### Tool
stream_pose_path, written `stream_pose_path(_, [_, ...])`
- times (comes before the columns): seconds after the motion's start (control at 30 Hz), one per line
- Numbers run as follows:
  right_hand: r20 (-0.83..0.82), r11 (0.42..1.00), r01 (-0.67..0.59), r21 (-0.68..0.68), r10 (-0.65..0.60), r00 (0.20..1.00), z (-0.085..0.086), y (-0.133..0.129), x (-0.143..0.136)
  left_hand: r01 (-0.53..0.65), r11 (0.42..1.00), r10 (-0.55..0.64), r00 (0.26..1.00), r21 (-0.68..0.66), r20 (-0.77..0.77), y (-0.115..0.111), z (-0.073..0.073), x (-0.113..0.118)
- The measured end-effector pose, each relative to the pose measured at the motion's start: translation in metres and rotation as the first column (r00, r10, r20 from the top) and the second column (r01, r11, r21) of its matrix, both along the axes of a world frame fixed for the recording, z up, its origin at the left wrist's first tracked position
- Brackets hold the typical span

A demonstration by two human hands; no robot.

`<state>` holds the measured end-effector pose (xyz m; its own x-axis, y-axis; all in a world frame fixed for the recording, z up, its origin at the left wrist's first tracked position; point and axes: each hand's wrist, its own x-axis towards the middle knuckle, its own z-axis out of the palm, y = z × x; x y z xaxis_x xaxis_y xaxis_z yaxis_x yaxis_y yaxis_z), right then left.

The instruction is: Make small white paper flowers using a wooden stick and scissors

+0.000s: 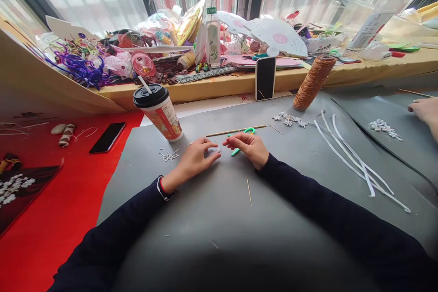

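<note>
My left hand [197,160] hovers low over the grey mat [212,219], fingers apart, with small white bits near its fingertips. Just right of it, my right hand [251,147] has thumb and forefinger pressed together; anything between them is too small to name. Green-handled scissors [250,131] lie partly behind my right hand. Beyond both hands is a thin brown stick [219,133]. A pile of short white pieces [169,155] rests left of my left hand, and a wooden toothpick [249,190] lies nearer to me.
A paper cup [163,118] stands at back left, a phone [265,79] leans upright behind, and a brown thread spool [314,83] stands right of it. White strips [356,159] and white flowers [290,119] lie right. Another person's hand [426,112] is at the right edge.
</note>
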<state>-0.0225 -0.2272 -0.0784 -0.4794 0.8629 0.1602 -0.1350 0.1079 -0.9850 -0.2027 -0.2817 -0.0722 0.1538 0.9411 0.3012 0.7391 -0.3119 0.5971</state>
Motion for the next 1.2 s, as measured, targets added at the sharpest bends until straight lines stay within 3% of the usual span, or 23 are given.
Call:
stream_pose_path(0.07, [-0.014, 0.999, 0.009, -0.045, -0.01, 1.0, -0.001, 0.003, 0.002, -0.002, 1.0, 0.003, 0.995, 0.007, -0.102, 0.0, -0.004, -0.003])
stream_pose_path(0.17, [-0.02, 0.999, -0.026, -0.03, 0.026, 0.999, -0.003, 0.004, 0.002, -0.012, 1.0, 0.012, 0.993, 0.004, -0.116, -0.001, -0.006, -0.002])
stream_pose_path(0.27, [0.029, 0.999, -0.041, -0.016, 0.042, 0.999, -0.004, 0.002, 0.0, -0.026, 0.997, 0.028, 0.999, -0.068, 0.021, -0.002, -0.002, 0.002])
stream_pose_path(0.33, [0.057, 0.999, -0.032, -0.028, 0.033, 0.998, -0.005, 0.001, -0.001, -0.015, 0.986, 0.051, 0.976, -0.168, 0.213, -0.002, 0.001, 0.004])
stream_pose_path(0.47, [0.039, 0.993, -0.036, -0.108, 0.04, 0.998, -0.007, 0.0, -0.002, 0.079, 0.94, 0.157, 0.764, -0.332, 0.626, -0.005, 0.006, 0.009])
stream_pose_path(0.57, [0.038, 0.982, -0.055, -0.18, 0.062, 0.997, -0.007, -0.003, -0.005, 0.121, 0.929, 0.203, 0.626, -0.35, 0.753, -0.009, 0.006, 0.015])
stream_pose_path(0.87, [-0.081, 0.94, -0.087, -0.329, 0.064, 0.995, -0.001, -0.017, -0.008, 0.017, 0.945, 0.272, 0.513, -0.326, 0.814, -0.016, 0.004, 0.021])
stream_pose_path(1.2, [0.011, 0.934, -0.108, -0.341, 0.119, 0.993, -0.004, -0.012, -0.005, 0.115, 0.867, 0.335, 0.586, -0.485, 0.738, -0.012, 0.004, 0.014])
